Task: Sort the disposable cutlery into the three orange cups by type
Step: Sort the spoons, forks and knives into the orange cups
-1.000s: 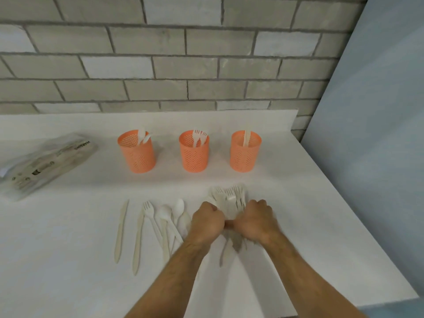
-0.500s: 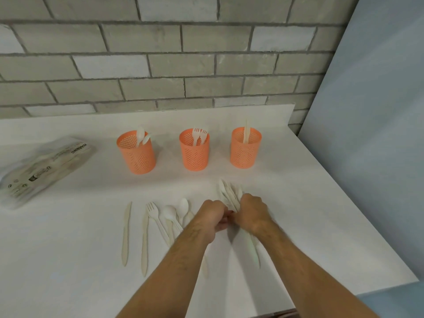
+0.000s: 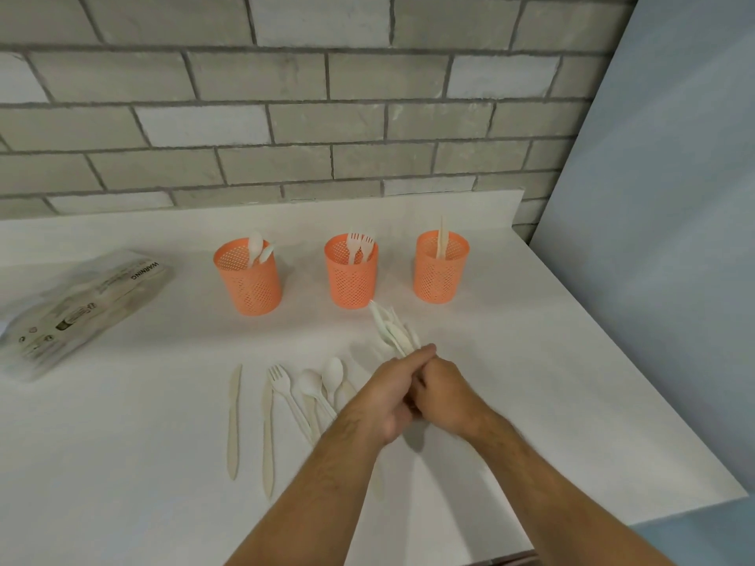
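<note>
Three orange mesh cups stand in a row on the white table. The left cup (image 3: 249,279) holds spoons, the middle cup (image 3: 351,273) holds forks, the right cup (image 3: 439,267) holds knives. My left hand (image 3: 388,392) and my right hand (image 3: 445,388) are pressed together and both grip a bundle of cream cutlery (image 3: 394,330) that sticks out up and to the left, blurred by motion. Loose on the table to the left lie two knives (image 3: 233,420), a fork (image 3: 286,392) and spoons (image 3: 322,381), partly hidden by my left forearm.
A clear plastic cutlery bag (image 3: 77,308) lies at the far left. A brick wall runs behind the table. The table's right edge (image 3: 653,402) slants toward me, with a blue-grey panel beyond it.
Both hands lifted the bundle off the table and drew together. The fanned-out fork heads have closed into a tight bunch pointing toward the middle cup.
</note>
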